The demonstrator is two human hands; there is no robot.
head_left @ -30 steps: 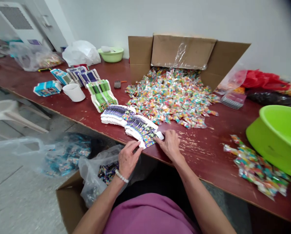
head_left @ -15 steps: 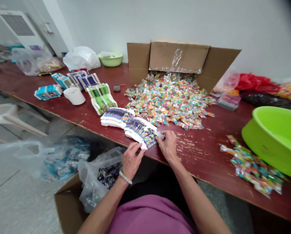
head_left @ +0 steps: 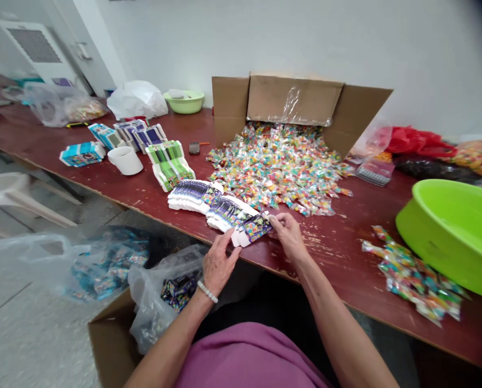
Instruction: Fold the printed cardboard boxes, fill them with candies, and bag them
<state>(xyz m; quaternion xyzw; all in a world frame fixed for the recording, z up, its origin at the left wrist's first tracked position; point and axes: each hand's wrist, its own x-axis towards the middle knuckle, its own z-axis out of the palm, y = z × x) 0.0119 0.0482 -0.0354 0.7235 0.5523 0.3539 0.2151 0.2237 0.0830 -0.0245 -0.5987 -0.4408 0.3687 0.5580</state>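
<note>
Fanned-out flat purple printed cartons (head_left: pixel 194 195) lie in overlapping rows at the table's front edge. My right hand (head_left: pixel 288 233) pinches the right end of the nearest carton (head_left: pixel 257 229), whose white flaps point toward my left hand. My left hand (head_left: pixel 220 261), with a beaded bracelet at the wrist, rests at the row's lower end. Its thumb and forefinger are apart beside the white flaps, and the forefinger seems to touch them. Behind the cartons spreads a large heap of small wrapped candies (head_left: pixel 281 167), spilling from a cardboard box (head_left: pixel 295 99) laid open on its side.
Left of the cartons stand a green carton stack (head_left: pixel 170 161), a white mug (head_left: pixel 125 160) and a blue carton stack (head_left: pixel 82 153). To the right are a lime-green basin (head_left: pixel 447 237) and a small candy pile (head_left: pixel 417 280). Below the edge, a plastic bag (head_left: pixel 152 307) holds purple packs.
My right hand has moved slightly right, drawing the end carton away from the row. The left hand stays nearly in place, its fingers a little off the flap. The view has shifted slightly.
</note>
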